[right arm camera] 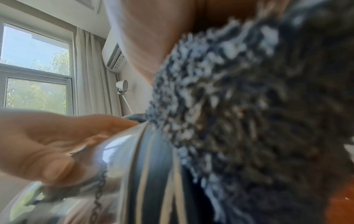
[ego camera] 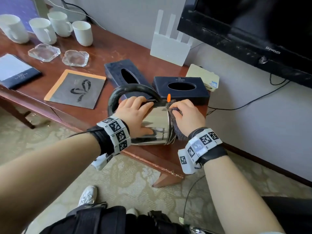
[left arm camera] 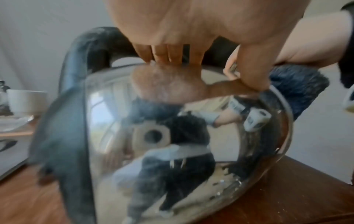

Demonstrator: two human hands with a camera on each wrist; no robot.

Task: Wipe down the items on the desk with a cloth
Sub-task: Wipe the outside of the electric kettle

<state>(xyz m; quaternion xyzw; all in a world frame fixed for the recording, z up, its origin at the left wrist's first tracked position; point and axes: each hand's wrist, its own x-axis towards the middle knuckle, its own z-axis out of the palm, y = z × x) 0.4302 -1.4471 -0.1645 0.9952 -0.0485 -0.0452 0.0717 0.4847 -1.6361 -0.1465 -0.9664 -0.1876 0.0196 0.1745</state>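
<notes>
A shiny steel kettle (ego camera: 157,125) with a black arched handle (ego camera: 131,89) lies on its side near the desk's (ego camera: 104,53) front right corner. My left hand (ego camera: 133,114) grips its body, fingers over the top and thumb on the near side. My right hand (ego camera: 187,115) holds a dark grey-blue shaggy cloth (ego camera: 175,125) pressed against the kettle's base end. In the left wrist view the kettle (left arm camera: 172,136) fills the frame, with the cloth (left arm camera: 298,91) behind its rim. The right wrist view is mostly cloth (right arm camera: 249,106) against the kettle's rim (right arm camera: 149,174).
Two dark tissue boxes (ego camera: 128,73) (ego camera: 181,86) stand just behind the kettle. Farther left are a slate mat (ego camera: 76,88), glass ashtrays (ego camera: 43,52), several white mugs (ego camera: 82,32) and a booklet (ego camera: 15,70). A white router (ego camera: 168,46) and a TV (ego camera: 244,31) are at the back right.
</notes>
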